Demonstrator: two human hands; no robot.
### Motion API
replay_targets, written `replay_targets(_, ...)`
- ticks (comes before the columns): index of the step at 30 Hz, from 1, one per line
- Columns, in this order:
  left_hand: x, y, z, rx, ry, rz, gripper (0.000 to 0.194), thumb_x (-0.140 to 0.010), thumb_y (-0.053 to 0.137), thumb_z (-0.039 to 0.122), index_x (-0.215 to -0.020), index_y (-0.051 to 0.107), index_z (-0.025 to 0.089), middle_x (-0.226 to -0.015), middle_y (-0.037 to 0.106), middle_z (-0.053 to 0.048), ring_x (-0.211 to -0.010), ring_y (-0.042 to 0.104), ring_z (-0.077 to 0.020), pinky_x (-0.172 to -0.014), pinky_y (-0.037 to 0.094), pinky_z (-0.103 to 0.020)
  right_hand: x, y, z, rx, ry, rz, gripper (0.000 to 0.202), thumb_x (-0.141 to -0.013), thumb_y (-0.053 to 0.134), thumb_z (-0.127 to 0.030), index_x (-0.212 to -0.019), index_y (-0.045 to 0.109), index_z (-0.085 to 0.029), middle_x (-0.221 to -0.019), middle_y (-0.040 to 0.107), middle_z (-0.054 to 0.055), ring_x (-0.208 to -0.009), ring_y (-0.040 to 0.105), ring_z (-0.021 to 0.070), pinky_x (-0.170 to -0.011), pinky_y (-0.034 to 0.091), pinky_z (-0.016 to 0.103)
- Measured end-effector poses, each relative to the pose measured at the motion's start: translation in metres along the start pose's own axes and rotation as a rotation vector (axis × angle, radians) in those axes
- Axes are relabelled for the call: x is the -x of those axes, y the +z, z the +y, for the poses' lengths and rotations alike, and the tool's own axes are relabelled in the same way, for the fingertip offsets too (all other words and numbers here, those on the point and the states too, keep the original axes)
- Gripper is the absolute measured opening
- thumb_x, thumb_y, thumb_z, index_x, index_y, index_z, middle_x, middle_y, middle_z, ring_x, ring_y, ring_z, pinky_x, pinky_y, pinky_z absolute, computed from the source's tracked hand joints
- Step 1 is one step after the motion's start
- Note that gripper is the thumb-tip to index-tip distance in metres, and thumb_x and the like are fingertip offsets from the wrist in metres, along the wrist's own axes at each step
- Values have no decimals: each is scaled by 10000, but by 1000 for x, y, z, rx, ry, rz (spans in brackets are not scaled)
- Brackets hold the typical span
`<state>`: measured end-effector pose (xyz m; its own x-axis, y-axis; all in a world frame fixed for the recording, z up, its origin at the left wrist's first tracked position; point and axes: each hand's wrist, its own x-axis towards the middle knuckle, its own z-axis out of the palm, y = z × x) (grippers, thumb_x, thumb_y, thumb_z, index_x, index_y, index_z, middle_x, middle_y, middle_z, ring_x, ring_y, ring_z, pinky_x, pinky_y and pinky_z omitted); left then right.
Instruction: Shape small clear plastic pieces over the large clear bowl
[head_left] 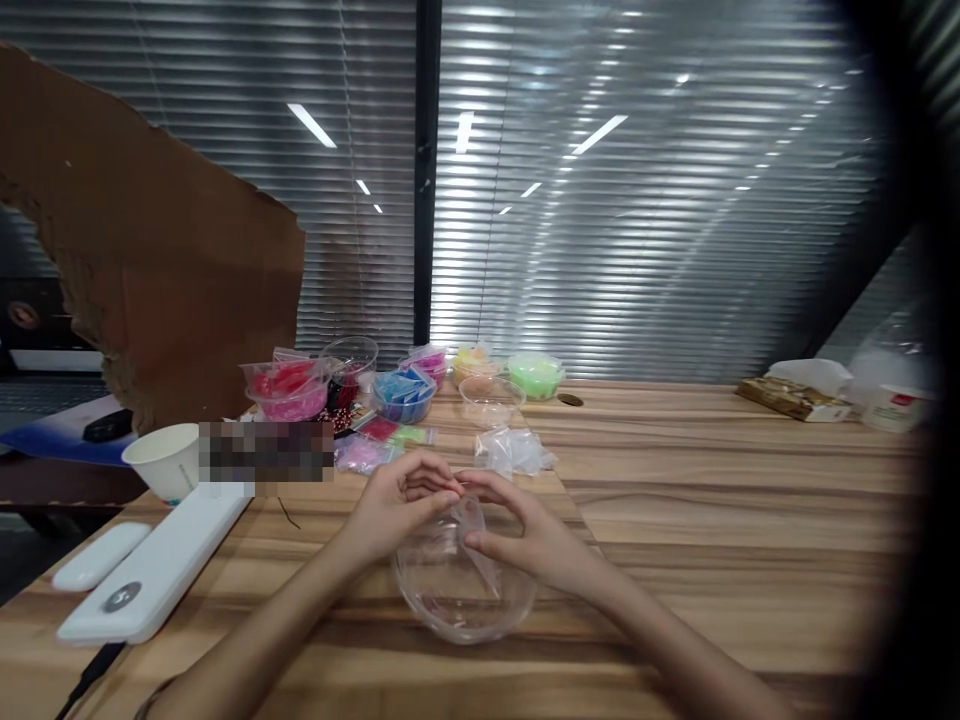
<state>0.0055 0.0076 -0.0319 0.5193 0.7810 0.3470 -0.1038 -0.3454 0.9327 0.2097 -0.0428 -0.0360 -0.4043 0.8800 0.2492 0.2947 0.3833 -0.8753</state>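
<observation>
Left hand (399,508) and right hand (534,540) are both pinching a clear bag (472,518) between them, just over a bowl (466,622). Looks like they're fiddling with its top edge; next move probably calls for a light, steady grip above the bowl.

Slatted blinds (675,250) behind wood-grained table (750,520)

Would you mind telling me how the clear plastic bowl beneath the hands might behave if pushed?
The clear plastic bowl looks thin-walled, so it is probably light and would flex under pressure. Its smooth, shiny surface might slide readily across the wooden table. Being wide and low, it seems unlikely to tip.
</observation>
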Motion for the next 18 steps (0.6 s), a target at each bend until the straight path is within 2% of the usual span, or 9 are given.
replay_targets(3,-1,-1,1,-102,45,-11,133,-803,695,252,-891,710,155,-931,733,-68,-865,688,-161,-793,549,-271,0,0,-2,7,16,3,577,-796,707,-376,-1318,469,-310,-1364,523,39,-1247,506,210,-1080,406,432)
replay_targets(9,-1,-3,2,-237,125,-62,158,-841,650,227,-962,741,181,-1013,737,-68,-961,682,-173,-866,540,-279,0,-1,1,21,7,8,562,-808,693,-385,-1315,470,-295,-1369,516,47,-1244,508,208,-1075,412,427)
replay_targets(14,0,-3,-1,-129,92,-84,255,-848,648,232,-1096,659,173,-1056,717,-80,-987,681,-175,-887,551,-300,0,-1,2,31,-18,-6,574,-816,685,-394,-1335,456,-307,-1382,508,40,-1255,501,202,-1088,402,420)
replay_targets(18,0,-2,-3,-80,99,-60,221,-812,687,214,-1011,626,140,-970,716,-80,-917,699,-173,-835,572,-290,0,-1,0,34,-31,-16,570,-816,686,-395,-1332,458,-310,-1387,502,40,-1256,501,206,-1083,408,420)
